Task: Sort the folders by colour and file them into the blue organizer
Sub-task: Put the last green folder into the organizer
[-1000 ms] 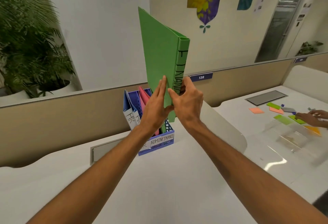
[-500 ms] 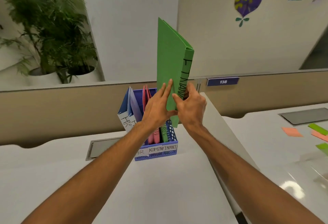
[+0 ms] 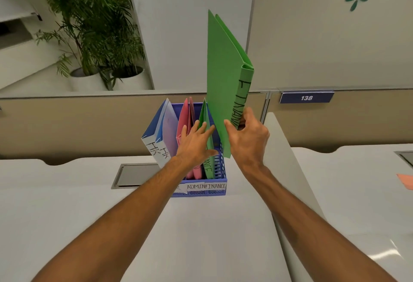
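Green folder [image 3: 223,85] upright in right grip [image 3: 248,138] above blue organizer [image 3: 220,171].

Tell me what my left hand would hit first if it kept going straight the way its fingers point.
Probably the green folder already filed in the blue organizer; your left hand fingertips look right at it, though depth is unclear.

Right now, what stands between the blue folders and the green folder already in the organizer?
Head view: the pink folders, upright in the middle slot of the blue organizer; the left hand partly covers them.
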`<move>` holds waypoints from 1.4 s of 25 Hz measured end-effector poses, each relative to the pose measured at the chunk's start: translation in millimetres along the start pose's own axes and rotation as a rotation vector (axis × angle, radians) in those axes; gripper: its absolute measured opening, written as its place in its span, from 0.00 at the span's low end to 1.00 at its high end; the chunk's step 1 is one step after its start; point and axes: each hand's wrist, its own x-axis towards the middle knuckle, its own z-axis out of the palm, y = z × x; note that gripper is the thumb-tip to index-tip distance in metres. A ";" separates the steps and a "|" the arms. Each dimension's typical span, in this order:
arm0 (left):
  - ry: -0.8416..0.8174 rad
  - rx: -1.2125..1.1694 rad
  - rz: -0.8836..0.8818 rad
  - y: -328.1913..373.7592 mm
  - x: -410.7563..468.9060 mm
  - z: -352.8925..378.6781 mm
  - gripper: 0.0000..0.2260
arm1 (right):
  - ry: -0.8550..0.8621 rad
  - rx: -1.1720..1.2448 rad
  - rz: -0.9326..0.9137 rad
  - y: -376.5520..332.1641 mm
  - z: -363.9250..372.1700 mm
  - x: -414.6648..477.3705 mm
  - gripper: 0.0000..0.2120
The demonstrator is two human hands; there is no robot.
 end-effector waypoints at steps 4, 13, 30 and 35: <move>0.014 0.079 0.034 -8.1 1.4 10.2 0.36 | -0.003 -0.021 0.024 13.3 7.9 -2.0 0.17; 0.039 0.129 0.125 -28.4 1.0 20.7 0.39 | -0.080 -0.058 0.135 37.3 58.7 -24.7 0.15; 0.077 0.140 0.190 -38.6 1.8 32.3 0.44 | -0.298 -0.109 0.131 96.4 92.7 -66.7 0.19; 0.107 0.093 0.183 -38.2 0.3 32.2 0.48 | -0.386 -0.068 0.210 100.0 101.0 -77.2 0.25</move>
